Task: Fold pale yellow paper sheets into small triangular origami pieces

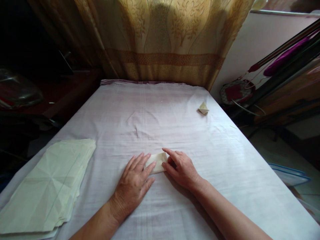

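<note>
A small folded piece of cream paper [159, 161] lies on the sheet between my hands. My left hand [133, 178] rests flat with its fingers spread, the fingertips pressing the paper's left end. At the right end, my right hand [182, 168] has its thumb on the paper and its index finger stretched along the upper corner. The other fingers of that hand are curled, and part of the paper's right edge is hidden by them. Farther off to the right sits a small folded paper piece [203, 108] with a pointed top.
A stack of creased pale paper sheets [51, 180] lies on the left of the bed-like surface covered with a pale sheet [160, 126]. A gold curtain [160, 36] hangs behind. Beyond the right edge are a patterned bag [236, 91] and a blue-edged clear item [290, 175].
</note>
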The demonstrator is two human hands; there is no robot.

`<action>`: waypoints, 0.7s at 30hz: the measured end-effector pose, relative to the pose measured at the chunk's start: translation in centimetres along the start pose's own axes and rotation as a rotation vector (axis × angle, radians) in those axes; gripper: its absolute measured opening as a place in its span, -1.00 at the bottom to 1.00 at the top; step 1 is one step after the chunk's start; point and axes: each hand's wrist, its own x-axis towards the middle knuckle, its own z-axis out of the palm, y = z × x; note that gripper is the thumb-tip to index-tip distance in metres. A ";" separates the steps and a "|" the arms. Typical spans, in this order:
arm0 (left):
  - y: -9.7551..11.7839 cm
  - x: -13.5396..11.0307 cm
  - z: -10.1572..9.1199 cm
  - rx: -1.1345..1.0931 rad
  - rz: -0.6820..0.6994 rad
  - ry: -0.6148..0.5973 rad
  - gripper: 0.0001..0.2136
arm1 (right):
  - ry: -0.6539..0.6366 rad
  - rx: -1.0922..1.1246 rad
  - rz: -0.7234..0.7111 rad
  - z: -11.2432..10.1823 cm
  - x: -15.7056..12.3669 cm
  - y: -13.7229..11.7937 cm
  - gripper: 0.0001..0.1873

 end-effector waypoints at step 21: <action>-0.1 -0.5 0.0 -0.156 -0.237 -0.048 -0.95 | -0.057 0.086 0.003 -1.8 -1.5 -0.5 -0.74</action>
